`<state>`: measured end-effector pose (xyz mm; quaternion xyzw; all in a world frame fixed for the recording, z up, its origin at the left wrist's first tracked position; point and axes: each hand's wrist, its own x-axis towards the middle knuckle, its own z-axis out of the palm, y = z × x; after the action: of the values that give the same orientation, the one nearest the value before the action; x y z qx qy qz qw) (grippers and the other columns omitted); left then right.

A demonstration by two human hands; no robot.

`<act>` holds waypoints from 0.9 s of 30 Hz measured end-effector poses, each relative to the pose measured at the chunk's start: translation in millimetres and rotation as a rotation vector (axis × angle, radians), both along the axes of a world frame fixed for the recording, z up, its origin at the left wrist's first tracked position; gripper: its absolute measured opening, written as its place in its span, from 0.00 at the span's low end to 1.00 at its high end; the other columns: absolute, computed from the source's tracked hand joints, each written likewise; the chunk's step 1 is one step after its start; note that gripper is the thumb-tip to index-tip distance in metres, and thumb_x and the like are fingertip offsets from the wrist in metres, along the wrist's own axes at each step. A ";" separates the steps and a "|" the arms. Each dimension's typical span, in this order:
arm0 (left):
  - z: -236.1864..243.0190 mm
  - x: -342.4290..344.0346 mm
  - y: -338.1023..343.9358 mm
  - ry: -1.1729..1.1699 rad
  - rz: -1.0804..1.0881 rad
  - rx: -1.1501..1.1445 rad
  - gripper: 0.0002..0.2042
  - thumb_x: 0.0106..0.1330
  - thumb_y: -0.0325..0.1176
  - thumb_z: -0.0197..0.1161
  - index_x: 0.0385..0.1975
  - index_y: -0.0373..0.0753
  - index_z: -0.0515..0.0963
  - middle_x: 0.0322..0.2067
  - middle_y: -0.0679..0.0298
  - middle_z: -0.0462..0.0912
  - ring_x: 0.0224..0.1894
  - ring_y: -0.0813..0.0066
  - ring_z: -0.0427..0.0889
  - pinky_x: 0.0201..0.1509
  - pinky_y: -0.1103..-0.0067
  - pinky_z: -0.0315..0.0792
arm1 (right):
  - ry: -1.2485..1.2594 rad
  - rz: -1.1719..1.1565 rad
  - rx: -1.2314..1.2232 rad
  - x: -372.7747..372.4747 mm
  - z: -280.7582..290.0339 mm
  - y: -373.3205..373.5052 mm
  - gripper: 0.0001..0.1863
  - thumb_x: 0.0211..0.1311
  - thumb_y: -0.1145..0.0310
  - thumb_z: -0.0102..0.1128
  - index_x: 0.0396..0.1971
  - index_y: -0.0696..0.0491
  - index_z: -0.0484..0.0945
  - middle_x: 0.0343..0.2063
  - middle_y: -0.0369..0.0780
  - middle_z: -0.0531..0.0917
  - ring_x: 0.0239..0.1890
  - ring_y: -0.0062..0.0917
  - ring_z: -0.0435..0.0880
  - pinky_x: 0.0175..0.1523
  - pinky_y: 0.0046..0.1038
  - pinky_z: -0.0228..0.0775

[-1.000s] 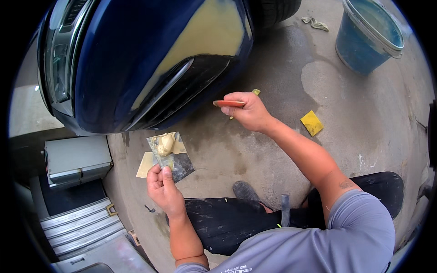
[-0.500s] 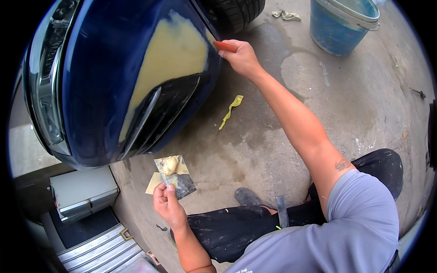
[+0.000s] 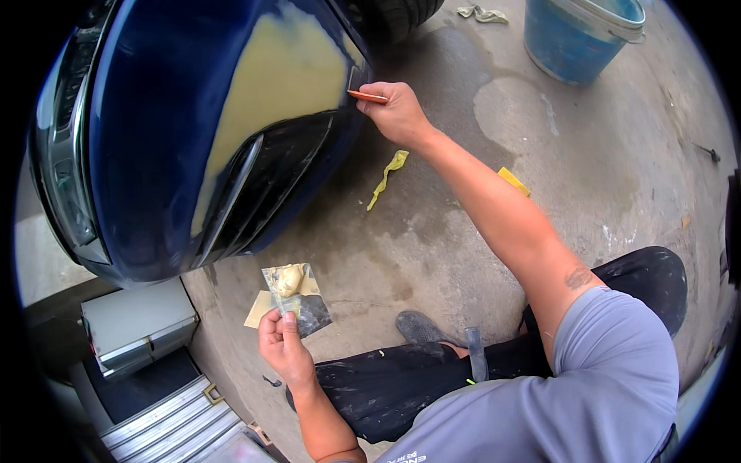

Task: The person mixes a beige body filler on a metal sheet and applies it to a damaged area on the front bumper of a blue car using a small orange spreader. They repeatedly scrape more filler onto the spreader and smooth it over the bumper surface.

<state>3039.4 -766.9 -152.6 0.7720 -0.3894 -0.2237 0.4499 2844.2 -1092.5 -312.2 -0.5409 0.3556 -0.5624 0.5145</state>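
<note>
My right hand (image 3: 398, 116) pinches an orange-red filler spreader (image 3: 367, 96), seen almost edge-on. Its tip is close to the outer edge of a dark blue car bumper (image 3: 154, 139); whether it touches, I cannot tell. Smooth beige filler (image 3: 285, 73) covers a broad patch of the bumper above the black side vent (image 3: 270, 181). Low in the view, my left hand (image 3: 287, 351) grips a small mixing plate (image 3: 314, 314) between thumb and fingers. A lump of beige putty (image 3: 289, 279) sits on its far end. A pale yellow square piece (image 3: 258, 310) shows beside the plate.
A blue bucket (image 3: 571, 46) stands at the far right, with a crumpled rag (image 3: 482, 14) near the tyre (image 3: 394, 15). On the concrete lie a yellow strip (image 3: 387, 179) and a yellow piece (image 3: 513, 181). A white-topped box (image 3: 137, 316) and a ridged silver case (image 3: 166, 424) occupy the lower left.
My right hand has come slightly down and left, and the spreader has turned more edge-on. A yellow piece beside my right forearm now shows. My left hand stays nearly still with the plate.
</note>
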 end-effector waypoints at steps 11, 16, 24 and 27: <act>9.3 -9.3 -7.6 0.001 -0.008 0.017 0.08 0.72 0.26 0.60 0.44 0.28 0.75 0.29 0.69 0.82 0.29 0.90 0.73 0.36 0.89 0.64 | -0.095 -0.131 0.023 -18.3 10.2 -16.2 0.08 0.63 0.74 0.63 0.40 0.59 0.84 0.30 0.29 0.82 0.34 0.12 0.76 0.42 0.20 0.69; 5.3 -4.9 -1.4 -0.023 -0.021 0.020 0.08 0.72 0.26 0.60 0.44 0.28 0.75 0.29 0.68 0.82 0.30 0.90 0.73 0.36 0.89 0.64 | -0.052 -0.111 -0.056 -13.1 18.9 -47.7 0.11 0.63 0.74 0.64 0.44 0.58 0.84 0.35 0.34 0.86 0.38 0.17 0.80 0.48 0.23 0.72; 3.9 -5.0 2.4 -0.033 -0.023 0.025 0.08 0.72 0.27 0.61 0.44 0.28 0.76 0.29 0.69 0.82 0.29 0.90 0.73 0.36 0.89 0.64 | -0.065 -0.066 0.003 1.0 13.2 -9.5 0.11 0.63 0.77 0.61 0.44 0.59 0.84 0.32 0.37 0.87 0.36 0.18 0.81 0.45 0.21 0.73; 4.9 -8.9 -3.6 -0.028 -0.032 0.029 0.08 0.72 0.27 0.61 0.44 0.28 0.76 0.29 0.69 0.82 0.29 0.90 0.73 0.35 0.89 0.64 | -0.124 -0.079 -0.035 15.7 12.0 15.8 0.10 0.63 0.79 0.58 0.42 0.58 0.84 0.29 0.40 0.87 0.34 0.18 0.82 0.43 0.21 0.72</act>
<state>3030.5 -770.5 -147.7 0.7751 -0.4049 -0.2257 0.4295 2860.0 -1076.7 -300.3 -0.4993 0.3344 -0.6208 0.5034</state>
